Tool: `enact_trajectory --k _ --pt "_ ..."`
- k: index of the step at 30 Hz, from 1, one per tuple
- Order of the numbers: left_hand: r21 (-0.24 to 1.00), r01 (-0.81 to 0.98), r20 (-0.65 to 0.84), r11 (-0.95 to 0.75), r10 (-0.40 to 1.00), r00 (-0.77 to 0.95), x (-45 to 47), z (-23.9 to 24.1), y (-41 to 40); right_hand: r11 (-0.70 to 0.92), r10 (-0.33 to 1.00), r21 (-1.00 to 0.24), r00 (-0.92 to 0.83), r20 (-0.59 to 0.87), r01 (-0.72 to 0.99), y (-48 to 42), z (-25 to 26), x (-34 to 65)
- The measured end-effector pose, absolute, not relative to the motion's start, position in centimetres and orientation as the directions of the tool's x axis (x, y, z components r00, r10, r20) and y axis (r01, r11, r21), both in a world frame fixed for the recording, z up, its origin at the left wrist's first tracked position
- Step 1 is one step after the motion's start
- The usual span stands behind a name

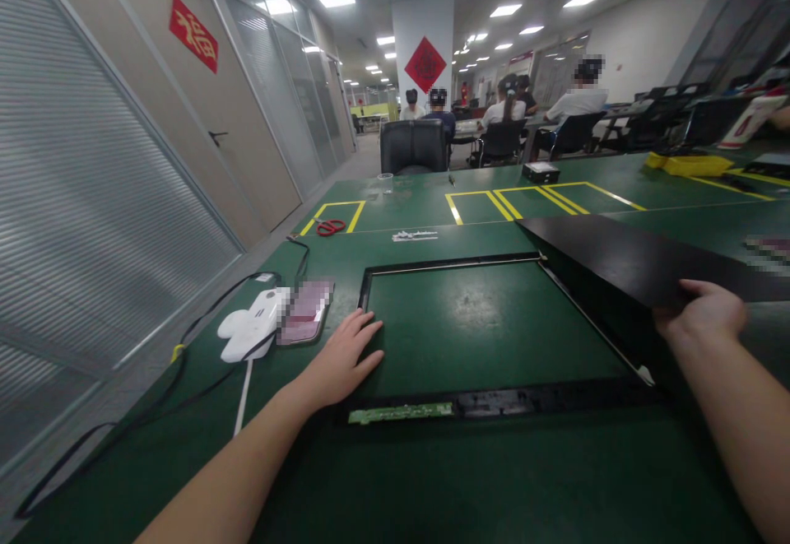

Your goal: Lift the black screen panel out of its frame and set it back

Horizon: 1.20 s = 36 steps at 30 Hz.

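Note:
A thin black rectangular frame (444, 265) lies flat on the green table (432, 478), with a green circuit strip (400, 413) along its near edge. My left hand (341, 359) rests flat on the frame's left side, fingers stretched out. My right hand (704, 312) grips the near edge of a large black panel (623, 260), which is lifted and tilted above the frame's right side.
A white device (250, 334) with cables and a phone (305, 322) lie left of the frame. Red scissors (330, 227) and small white parts (415, 236) sit further back, among yellow floor-tape boxes. A black chair (412, 146) and seated people are behind.

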<state>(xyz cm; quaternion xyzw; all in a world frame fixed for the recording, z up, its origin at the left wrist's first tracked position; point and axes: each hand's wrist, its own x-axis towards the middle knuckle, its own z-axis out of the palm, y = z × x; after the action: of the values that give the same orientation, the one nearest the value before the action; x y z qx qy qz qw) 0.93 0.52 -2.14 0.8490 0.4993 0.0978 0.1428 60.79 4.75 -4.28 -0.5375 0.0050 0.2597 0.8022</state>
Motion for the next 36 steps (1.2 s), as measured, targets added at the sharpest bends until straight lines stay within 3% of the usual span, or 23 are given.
enact_trajectory --k 8,20,26,30,36 --pt "0.35 0.808 0.06 -0.474 0.872 0.486 0.7 -2.4 0.5 0.309 0.37 -0.775 0.82 -0.436 -0.552 3.9 -2.4 58.7" --pt "0.44 0.771 0.111 -0.46 0.88 0.462 0.6 -2.8 0.6 0.364 0.454 -0.811 0.848 -0.275 -0.458 1.6 1.5 55.0" --pt "0.578 0.707 0.168 -0.407 0.907 0.385 0.8 -2.7 0.7 0.22 0.534 -0.874 0.804 -0.263 -0.432 0.5 2.7 53.6" --pt "0.75 0.598 0.169 -0.282 0.956 0.239 0.7 -2.9 1.1 0.155 0.529 -0.898 0.802 -0.276 -0.412 0.8 2.4 53.9" --pt "0.93 0.338 0.137 -0.145 0.989 0.046 0.5 -3.9 2.2 0.207 0.596 -0.931 0.794 -0.123 -0.301 0.6 0.8 53.4"
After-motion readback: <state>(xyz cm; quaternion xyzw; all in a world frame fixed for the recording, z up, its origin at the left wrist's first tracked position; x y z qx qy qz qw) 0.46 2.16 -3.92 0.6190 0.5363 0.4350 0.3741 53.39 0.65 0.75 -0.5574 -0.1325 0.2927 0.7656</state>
